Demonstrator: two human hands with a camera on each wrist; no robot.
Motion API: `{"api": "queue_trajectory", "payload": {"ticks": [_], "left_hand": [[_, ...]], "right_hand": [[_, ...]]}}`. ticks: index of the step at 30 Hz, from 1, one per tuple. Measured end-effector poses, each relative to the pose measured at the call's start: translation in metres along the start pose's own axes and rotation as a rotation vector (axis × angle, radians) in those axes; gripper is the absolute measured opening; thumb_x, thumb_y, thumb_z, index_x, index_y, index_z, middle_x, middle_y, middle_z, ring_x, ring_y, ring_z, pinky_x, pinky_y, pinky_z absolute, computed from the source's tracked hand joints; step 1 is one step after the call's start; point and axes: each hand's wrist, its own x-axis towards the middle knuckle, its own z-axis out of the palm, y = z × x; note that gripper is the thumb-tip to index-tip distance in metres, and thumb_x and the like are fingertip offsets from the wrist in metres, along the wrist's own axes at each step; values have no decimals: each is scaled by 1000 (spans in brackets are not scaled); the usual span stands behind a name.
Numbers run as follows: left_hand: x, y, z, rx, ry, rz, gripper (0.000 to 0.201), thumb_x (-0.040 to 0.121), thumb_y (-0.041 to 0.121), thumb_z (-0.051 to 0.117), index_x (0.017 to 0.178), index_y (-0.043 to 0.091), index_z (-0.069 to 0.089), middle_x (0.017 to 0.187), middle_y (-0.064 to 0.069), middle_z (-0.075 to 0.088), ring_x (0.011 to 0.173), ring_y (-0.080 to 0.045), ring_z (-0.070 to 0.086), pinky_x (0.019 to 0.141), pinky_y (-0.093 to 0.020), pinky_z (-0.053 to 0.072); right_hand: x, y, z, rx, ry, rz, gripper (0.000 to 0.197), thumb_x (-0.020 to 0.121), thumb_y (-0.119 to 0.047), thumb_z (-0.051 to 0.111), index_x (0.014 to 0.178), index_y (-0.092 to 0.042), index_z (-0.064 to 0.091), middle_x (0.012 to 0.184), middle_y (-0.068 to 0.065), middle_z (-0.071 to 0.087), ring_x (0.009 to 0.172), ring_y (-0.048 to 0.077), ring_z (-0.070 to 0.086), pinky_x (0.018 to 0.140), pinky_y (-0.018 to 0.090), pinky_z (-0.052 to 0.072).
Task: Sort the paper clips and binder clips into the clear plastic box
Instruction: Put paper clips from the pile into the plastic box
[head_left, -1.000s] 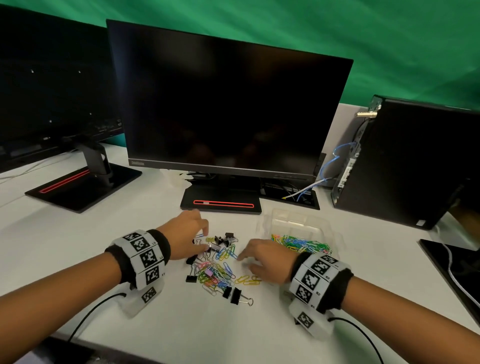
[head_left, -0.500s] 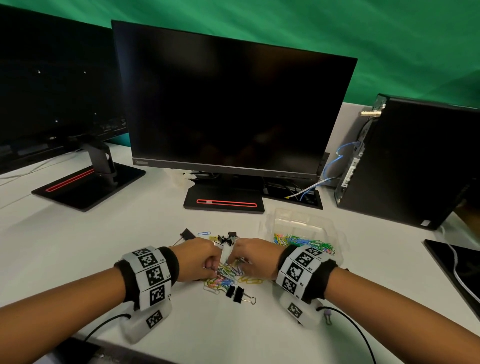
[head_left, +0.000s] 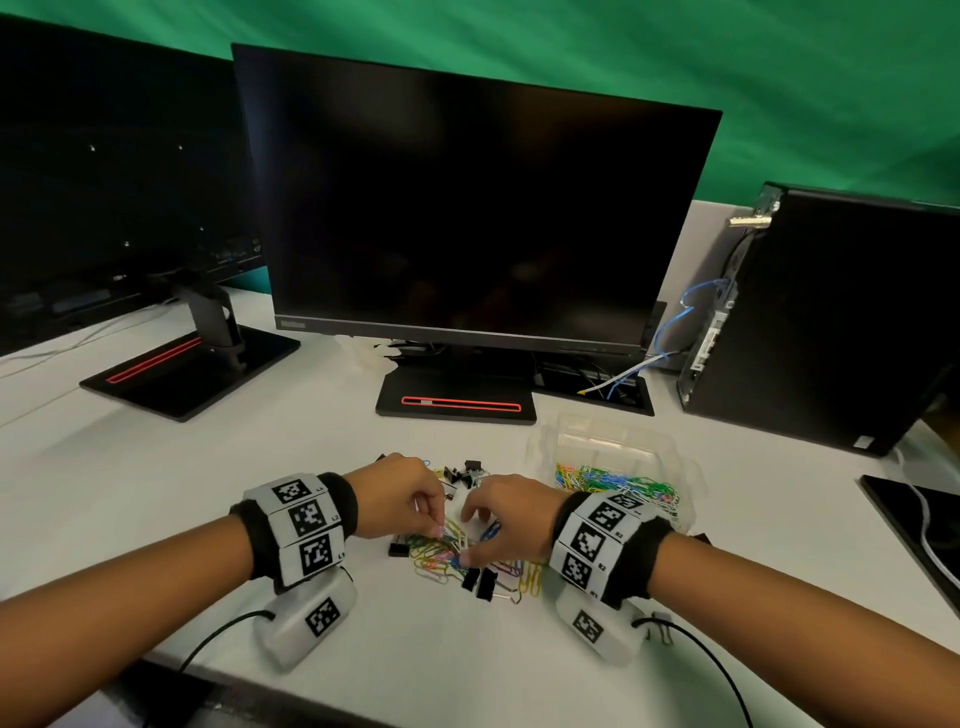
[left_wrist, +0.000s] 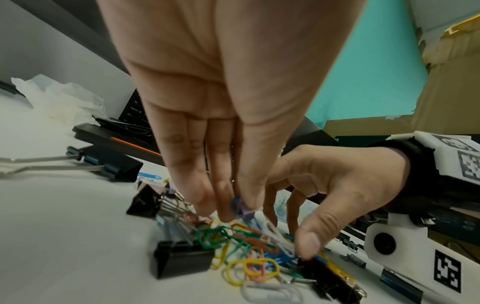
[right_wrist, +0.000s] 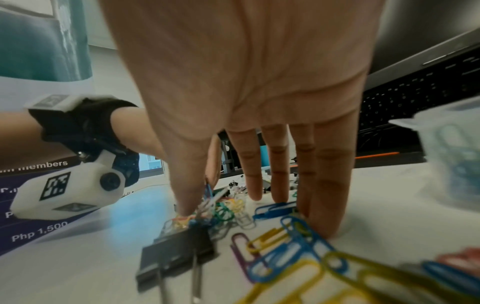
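Observation:
A tangle of coloured paper clips (head_left: 439, 556) lies on the white desk between my hands. Black binder clips (head_left: 483, 582) lie among and around them. My left hand (head_left: 439, 527) reaches down into the pile; in the left wrist view its fingers (left_wrist: 226, 197) pinch a few paper clips (left_wrist: 242, 211). My right hand (head_left: 467, 540) is arched over the pile's right side, with a blue clip (right_wrist: 207, 190) caught between thumb and forefinger and the other fingers (right_wrist: 330, 205) reaching the desk. The clear plastic box (head_left: 613, 441) stands just right of the hands, with many coloured clips inside.
A monitor base (head_left: 457, 400) sits just behind the pile, and a second monitor stand (head_left: 192, 364) is at the far left. A black computer tower (head_left: 831, 322) stands at the right behind the box. A cable (head_left: 930, 535) lies at the right edge.
Both hands drew together from spread positions over the pile. Their fingers now pick into the clips, and the pile is bunched closer beneath them.

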Motion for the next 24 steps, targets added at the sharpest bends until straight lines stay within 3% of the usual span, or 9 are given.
{"api": "queue_trajectory", "payload": {"ticks": [3, 8, 11, 14, 17, 19, 21, 24], "left_hand": [[-3, -1, -1, 2, 12, 0, 19, 86, 28, 64, 98, 16, 73, 86, 6, 67, 63, 7, 48, 61, -2, 33], [-9, -10, -6, -15, 34, -35, 18, 86, 29, 63, 97, 18, 73, 98, 3, 72, 74, 0, 53, 79, -20, 45], [-11, -18, -10, -7, 69, -61, 18, 87, 28, 62, 97, 18, 72, 97, 2, 71, 67, 5, 50, 71, -14, 43], [-10, -25, -12, 41, 87, -115, 19, 89, 26, 59, 104, 18, 68, 88, 5, 63, 67, 3, 47, 61, -6, 33], [-7, -32, -11, 80, 58, -179, 23, 89, 26, 58, 109, 17, 63, 88, 8, 58, 78, -7, 49, 62, -8, 33], [-5, -33, -10, 114, 30, -195, 26, 87, 31, 60, 109, 18, 62, 92, 7, 57, 82, -9, 49, 63, -12, 35], [-3, -29, -10, 150, 14, -162, 29, 85, 37, 62, 110, 20, 60, 97, 6, 54, 83, -10, 47, 67, -17, 37], [-4, -14, -7, 123, -6, -55, 41, 79, 41, 68, 115, 26, 56, 99, 8, 48, 85, -10, 46, 71, -17, 38]], "right_hand": [[8, -7, 2, -15, -12, 13, 67, 71, -55, 71, 123, -18, 51, 117, 4, 50, 106, 21, 50, 89, 33, 43], [15, -13, 3, 18, -6, 22, 61, 68, -48, 76, 116, -21, 52, 108, 2, 49, 98, 19, 48, 86, 33, 45], [17, -14, 3, 76, 13, 3, 45, 73, -37, 75, 108, -17, 57, 96, -1, 48, 87, 16, 45, 73, 28, 38], [16, -15, 3, 71, 13, -24, 34, 79, -26, 71, 108, -11, 62, 98, 6, 57, 84, 15, 45, 69, 24, 35], [12, -13, -1, 79, 13, -40, 24, 81, -18, 68, 102, -6, 67, 99, 10, 65, 83, 20, 54, 67, 23, 41], [9, -7, -3, 120, 28, -30, 19, 82, -14, 67, 97, -4, 69, 102, 11, 68, 80, 15, 60, 70, 23, 45], [6, 2, -5, 207, 26, 8, 15, 82, -14, 68, 93, -4, 70, 99, 11, 71, 57, 2, 59, 63, 19, 49], [1, 15, -11, 303, 32, 82, 12, 82, -16, 70, 90, -7, 71, 90, 10, 73, 52, 6, 60, 57, 14, 51]]}}
